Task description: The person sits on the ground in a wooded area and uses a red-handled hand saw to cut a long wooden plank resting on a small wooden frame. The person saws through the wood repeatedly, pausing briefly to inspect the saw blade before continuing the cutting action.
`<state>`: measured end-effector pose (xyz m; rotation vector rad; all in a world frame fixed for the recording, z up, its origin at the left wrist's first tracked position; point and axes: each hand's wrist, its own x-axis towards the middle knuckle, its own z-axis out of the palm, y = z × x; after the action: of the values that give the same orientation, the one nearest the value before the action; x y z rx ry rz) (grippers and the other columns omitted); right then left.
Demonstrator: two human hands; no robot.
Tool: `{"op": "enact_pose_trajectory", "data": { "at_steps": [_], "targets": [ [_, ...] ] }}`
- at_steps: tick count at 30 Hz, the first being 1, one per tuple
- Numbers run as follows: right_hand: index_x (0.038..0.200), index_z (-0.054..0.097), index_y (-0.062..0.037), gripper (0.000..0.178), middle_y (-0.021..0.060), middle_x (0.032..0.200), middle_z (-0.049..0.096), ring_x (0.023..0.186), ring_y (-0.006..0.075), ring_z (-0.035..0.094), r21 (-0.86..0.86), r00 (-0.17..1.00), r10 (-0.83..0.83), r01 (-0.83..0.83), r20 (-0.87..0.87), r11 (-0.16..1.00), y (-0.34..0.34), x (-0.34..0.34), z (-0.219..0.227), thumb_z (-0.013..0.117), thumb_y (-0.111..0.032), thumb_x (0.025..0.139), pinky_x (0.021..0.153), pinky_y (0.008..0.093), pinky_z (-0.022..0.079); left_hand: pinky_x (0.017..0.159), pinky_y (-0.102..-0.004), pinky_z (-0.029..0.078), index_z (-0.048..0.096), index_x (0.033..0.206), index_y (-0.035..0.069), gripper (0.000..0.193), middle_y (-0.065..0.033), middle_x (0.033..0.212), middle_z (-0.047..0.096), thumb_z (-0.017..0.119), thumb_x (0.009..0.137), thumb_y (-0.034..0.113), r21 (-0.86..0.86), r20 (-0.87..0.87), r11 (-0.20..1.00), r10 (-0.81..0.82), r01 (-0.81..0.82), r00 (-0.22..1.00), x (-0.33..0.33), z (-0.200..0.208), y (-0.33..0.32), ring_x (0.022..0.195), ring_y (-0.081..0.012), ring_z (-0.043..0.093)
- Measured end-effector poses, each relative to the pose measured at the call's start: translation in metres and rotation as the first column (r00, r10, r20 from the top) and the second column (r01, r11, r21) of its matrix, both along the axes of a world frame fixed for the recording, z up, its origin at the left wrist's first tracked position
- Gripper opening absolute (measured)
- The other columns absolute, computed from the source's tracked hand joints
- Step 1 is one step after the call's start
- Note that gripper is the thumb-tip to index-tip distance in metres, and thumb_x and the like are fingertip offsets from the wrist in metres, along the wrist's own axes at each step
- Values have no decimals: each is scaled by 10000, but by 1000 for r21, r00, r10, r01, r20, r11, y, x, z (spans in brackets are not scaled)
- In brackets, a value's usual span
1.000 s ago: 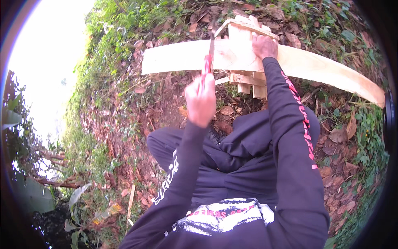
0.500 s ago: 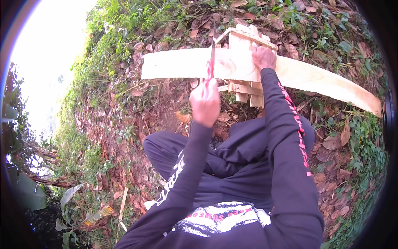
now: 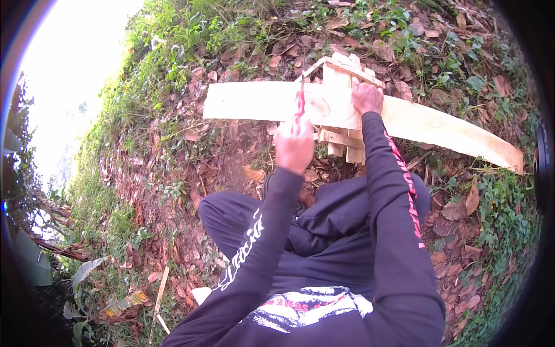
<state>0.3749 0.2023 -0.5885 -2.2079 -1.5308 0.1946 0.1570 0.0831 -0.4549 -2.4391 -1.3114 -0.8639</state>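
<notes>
My left hand (image 3: 293,149) is closed around the red handle of a saw (image 3: 299,105), whose thin blade is seen almost edge-on and points away from me. The blade crosses a long pale wooden board (image 3: 248,100) just left of its middle; how deep any cut runs cannot be made out. That board lies crosswise on a small, rough wooden stand (image 3: 341,137). My right hand (image 3: 367,97) presses on the board's far edge over the stand, its fingers curled around that edge.
My crossed legs (image 3: 324,217) are close behind the stand. Dry leaves (image 3: 454,208) and green plants (image 3: 202,29) surround the work. Thin wood strips (image 3: 159,301) lie on the ground at lower left, beside a broad-leaved plant (image 3: 87,274).
My left hand has pushed the saw slightly away from me, bringing its handle nearer the board. My right hand keeps its place on the board. The whole view has shifted a little.
</notes>
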Motion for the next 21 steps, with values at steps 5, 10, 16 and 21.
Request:
{"op": "enact_pose_trajectory", "data": {
  "at_steps": [5,10,16,21],
  "targets": [
    [781,736,-46,571,208,780,696,819,346,688,61,995,-84,81,46,995,-6,29,-18,363,-435,969,887,460,439,493,-248,361,599,821,-23,178,5,595,500,556,952,90,-788,592,558,573,260,567,-21,67,-127,564,-31,446],
    [773,722,-24,610,220,780,691,777,377,683,26,996,-23,21,90,999,-6,20,-7,349,-453,995,850,490,469,482,-274,363,595,811,-40,215,-17,563,478,569,960,113,-696,634,682,435,226,639,-7,70,-105,517,-65,433],
    [726,730,-47,565,198,732,686,712,349,677,142,997,-38,28,69,990,-11,10,6,397,-424,985,809,489,468,463,-306,356,598,796,-12,184,-42,591,526,575,941,99,-480,608,863,196,160,769,-9,18,-46,481,-124,449],
    [635,707,-74,468,130,647,667,661,268,643,529,984,-146,69,105,846,-24,2,29,504,-365,940,763,405,428,466,-198,318,584,883,27,171,52,626,483,553,986,160,-624,780,643,488,443,391,-37,24,-81,519,-13,404]
  ]
}}
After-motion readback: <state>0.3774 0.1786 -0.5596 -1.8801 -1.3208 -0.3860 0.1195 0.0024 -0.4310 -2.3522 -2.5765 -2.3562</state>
